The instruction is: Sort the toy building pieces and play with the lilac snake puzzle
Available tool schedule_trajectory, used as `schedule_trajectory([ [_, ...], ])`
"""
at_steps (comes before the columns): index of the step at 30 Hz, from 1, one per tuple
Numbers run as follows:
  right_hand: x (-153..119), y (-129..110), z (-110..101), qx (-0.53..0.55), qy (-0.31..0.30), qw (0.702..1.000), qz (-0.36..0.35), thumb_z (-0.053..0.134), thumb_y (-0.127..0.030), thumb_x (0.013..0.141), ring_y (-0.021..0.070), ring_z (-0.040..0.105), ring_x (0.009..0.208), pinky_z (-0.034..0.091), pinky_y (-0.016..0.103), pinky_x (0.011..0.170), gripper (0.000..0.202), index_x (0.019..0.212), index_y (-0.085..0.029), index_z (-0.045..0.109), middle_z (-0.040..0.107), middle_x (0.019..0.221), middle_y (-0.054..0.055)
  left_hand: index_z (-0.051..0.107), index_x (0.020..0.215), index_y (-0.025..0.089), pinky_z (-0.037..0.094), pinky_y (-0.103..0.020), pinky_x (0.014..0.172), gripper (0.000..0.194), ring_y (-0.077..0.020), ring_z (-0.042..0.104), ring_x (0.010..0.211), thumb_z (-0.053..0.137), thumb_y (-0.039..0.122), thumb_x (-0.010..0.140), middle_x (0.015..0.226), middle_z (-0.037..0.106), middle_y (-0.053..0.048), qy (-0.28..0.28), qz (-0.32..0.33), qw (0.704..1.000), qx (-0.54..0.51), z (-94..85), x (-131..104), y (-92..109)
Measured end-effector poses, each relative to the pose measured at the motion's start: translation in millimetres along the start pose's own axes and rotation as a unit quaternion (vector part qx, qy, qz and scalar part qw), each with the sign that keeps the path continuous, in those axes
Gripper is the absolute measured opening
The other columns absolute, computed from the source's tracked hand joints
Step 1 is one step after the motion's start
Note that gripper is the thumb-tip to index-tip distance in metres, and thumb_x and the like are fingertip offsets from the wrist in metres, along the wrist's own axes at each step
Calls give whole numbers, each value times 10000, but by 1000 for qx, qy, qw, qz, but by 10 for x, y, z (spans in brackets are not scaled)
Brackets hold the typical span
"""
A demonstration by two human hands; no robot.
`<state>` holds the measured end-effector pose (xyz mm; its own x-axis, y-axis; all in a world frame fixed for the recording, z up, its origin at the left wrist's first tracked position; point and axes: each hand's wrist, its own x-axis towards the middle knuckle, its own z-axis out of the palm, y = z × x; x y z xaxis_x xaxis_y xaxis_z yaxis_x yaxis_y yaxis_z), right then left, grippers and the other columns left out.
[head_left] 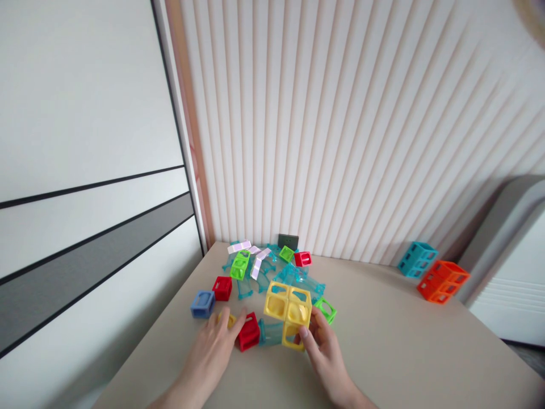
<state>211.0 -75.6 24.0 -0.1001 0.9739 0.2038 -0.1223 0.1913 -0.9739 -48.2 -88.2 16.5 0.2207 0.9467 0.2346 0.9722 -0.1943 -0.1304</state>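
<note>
At lower centre, an L-shaped yellow block (292, 309) is grasped by the right hand (326, 347), best held steady by its lower end; whether the half-hidden yellow piece (231, 320) beneath the left hand (213, 342) is gripped cannot be told.

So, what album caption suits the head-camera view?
Right hand holding joined yellow blocks, left hand at another yellow block, red block alongside.

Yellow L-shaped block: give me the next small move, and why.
Probably grasp and lift the partly hidden yellow cube with the left hand: that hand lies over the cube, while the right hand holds the yellow L-shaped block.
</note>
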Motion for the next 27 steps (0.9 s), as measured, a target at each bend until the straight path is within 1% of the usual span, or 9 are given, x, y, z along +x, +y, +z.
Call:
schedule_trajectory([
  [4,1,-21,12,0,-3,1000,0,666,-584,878,177,636,693,550,288,641,469,1194,-240,622,702,928,72,469,1471,401,569,-327,656,835,-259,696,802,445,-90,797,996,676,-100,-32,-3,994,103,-210,66,146],
  [8,1,-4,24,9,-1,1000,0,675,-579,873,187,654,697,552,297,641,497,1236,-245,616,714,953,80,367,1502,462,556,-285,583,902,-240,698,751,468,-103,805,956,665,-91,-25,1,987,158,-282,119,221],
  [11,6,19,28,37,9,999,4,686,-572,869,205,676,729,555,306,647,492,1231,-247,613,725,958,82,405,1502,406,547,-276,550,869,-231,689,716,473,-104,802,921,653,-91,-4,-6,984,180,-322,170,203],
  [15,31,17,25,74,11,997,14,693,-575,862,240,695,826,568,329,676,487,1208,-241,616,727,1042,99,495,1476,258,560,-300,547,745,-235,682,704,481,-79,812,905,640,-98,52,-29,982,181,-453,256,133],
  [17,48,0,23,91,24,995,11,695,-584,857,242,695,841,570,323,663,487,1197,-247,608,725,1060,97,494,1473,195,575,-313,561,700,-232,681,702,485,-60,821,913,641,-100,81,-39,984,153,-519,308,113],
  [19,67,-20,19,101,59,993,5,706,-596,842,233,694,816,561,301,616,488,1170,-251,600,727,1031,84,445,1497,161,602,-329,629,652,-234,693,756,495,-4,868,954,650,-107,138,-28,985,100,-557,365,127],
  [23,113,-43,-9,117,123,986,7,709,-621,827,204,679,688,538,294,558,509,1135,-233,592,724,915,54,297,1546,117,611,-357,851,603,-284,676,1085,499,226,988,1205,635,-190,286,53,956,-46,-556,510,297],
  [25,146,-39,-33,136,138,981,6,703,-620,834,184,665,628,537,302,567,506,1134,-230,586,725,873,36,270,1542,98,596,-367,914,609,-295,636,1182,491,260,998,1281,605,-213,314,86,939,-114,-544,606,439],
  [27,182,-28,-62,159,151,976,1,699,-621,836,173,661,600,533,301,577,496,1120,-232,580,734,858,26,275,1531,104,586,-383,947,584,-287,636,1186,479,223,997,1262,616,-201,318,100,927,-174,-530,717,591],
])
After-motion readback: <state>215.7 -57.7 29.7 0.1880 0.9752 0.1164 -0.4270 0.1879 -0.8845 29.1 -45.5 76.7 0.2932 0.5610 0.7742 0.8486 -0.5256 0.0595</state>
